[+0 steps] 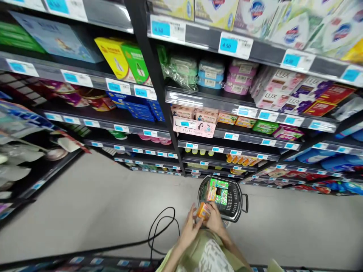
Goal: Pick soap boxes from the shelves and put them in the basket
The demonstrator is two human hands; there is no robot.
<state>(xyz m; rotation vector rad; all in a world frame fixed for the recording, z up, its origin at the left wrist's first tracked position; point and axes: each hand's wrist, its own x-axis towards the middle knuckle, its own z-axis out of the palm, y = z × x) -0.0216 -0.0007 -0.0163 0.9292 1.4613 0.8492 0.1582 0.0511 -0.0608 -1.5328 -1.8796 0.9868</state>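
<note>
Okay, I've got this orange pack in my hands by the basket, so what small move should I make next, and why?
Probably lower the orange pack into the black basket: it sits between your left hand and right hand, close to the basket's near rim, and green packs already lie inside.

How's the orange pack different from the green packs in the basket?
Color: the orange pack is mostly orange; the green packs are mostly green. Place: the orange pack is between the left hand and right hand; the green packs lie in the basket. Both have printing.
</note>
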